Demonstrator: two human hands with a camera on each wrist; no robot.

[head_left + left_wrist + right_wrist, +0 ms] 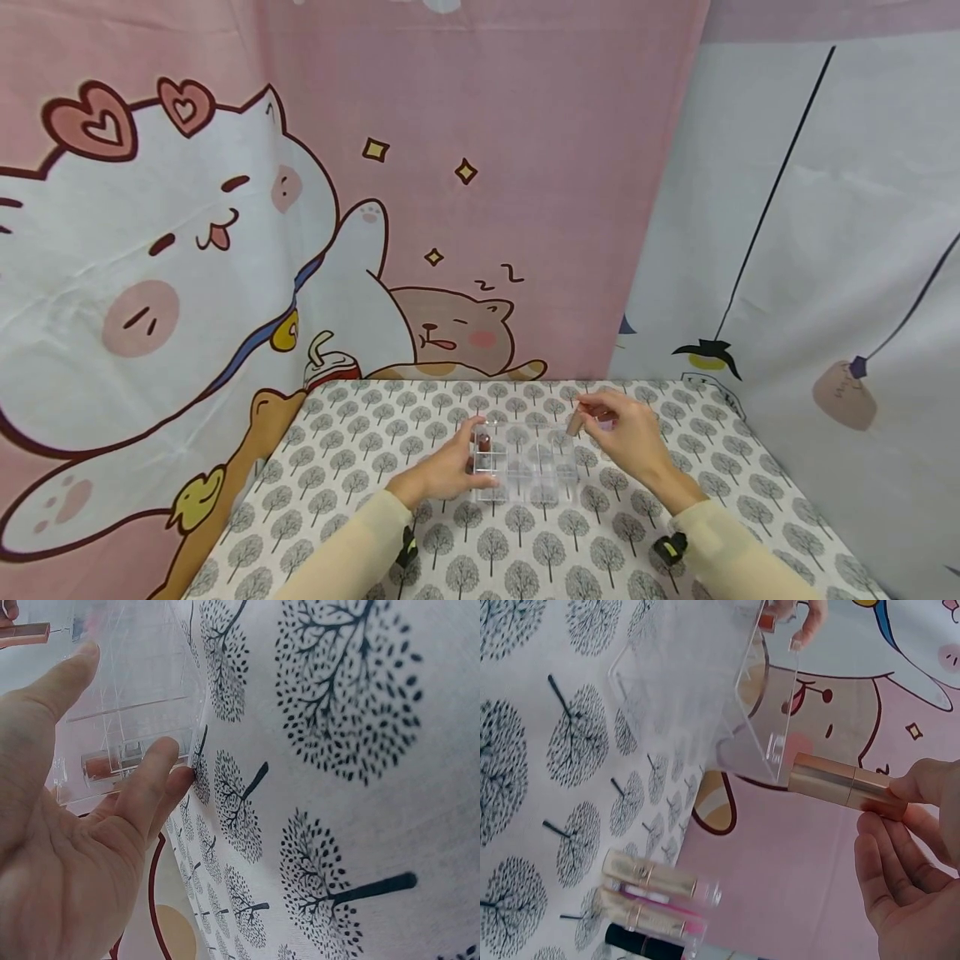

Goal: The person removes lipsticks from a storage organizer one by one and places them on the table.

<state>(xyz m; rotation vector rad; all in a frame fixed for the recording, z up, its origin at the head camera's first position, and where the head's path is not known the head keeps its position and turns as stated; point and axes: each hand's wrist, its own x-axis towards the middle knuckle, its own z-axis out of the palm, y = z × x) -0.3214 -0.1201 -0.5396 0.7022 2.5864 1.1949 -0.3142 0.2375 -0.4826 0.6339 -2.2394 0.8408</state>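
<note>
A clear divided organizer box (525, 487) stands on the tablecloth in front of me. My left hand (442, 471) grips its left side, thumb at the near edge and fingers round the far left corner. In the back left compartment is a reddish lipstick tube (484, 443), seen through the plastic in the left wrist view. My right hand (630, 433) pinches a rose-gold lipstick tube (832, 784) by one end, between thumb and fingertips. The tube's free end tilts down at the box's far right corner.
Several more lipstick tubes (649, 874) lie side by side on the tablecloth to the right of the box, a black one (641, 941) among them. The tree-print tablecloth (525, 550) reaches back to a pink cartoon curtain (570, 208).
</note>
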